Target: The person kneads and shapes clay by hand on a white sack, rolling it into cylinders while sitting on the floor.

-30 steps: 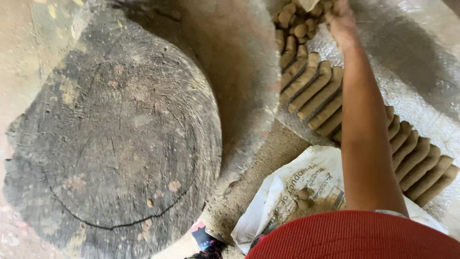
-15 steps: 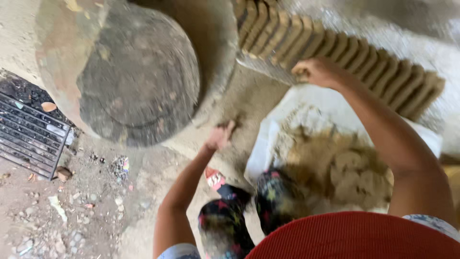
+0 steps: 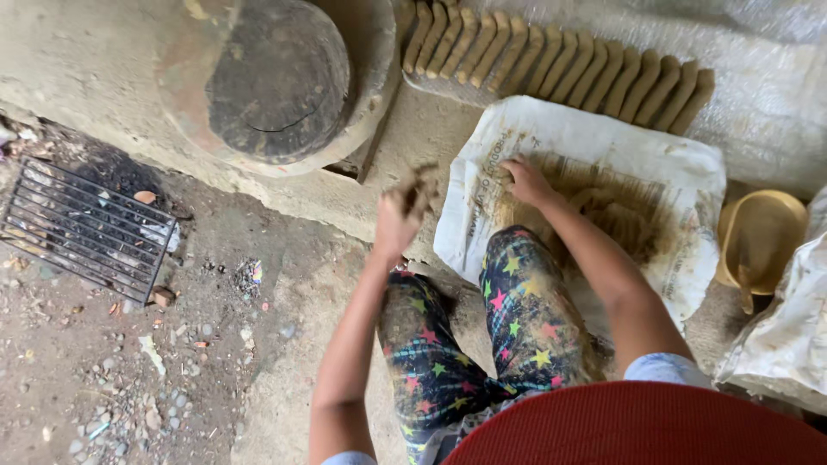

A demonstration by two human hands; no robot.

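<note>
One soft, crumbly clay lump (image 3: 419, 185) sat pinched in my left hand (image 3: 398, 220); my right hand (image 3: 525, 181) pressed open on the sack (image 3: 551, 129); I judged cupping it underneath safest.

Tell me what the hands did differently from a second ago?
The right hand drew back from the row of clay rolls and now presses on the clay-smeared white sack. The left hand, unseen at first and then flat on the ground, has lifted, closed on a lump of clay. The round stone slab and the rolls stayed put.
</note>
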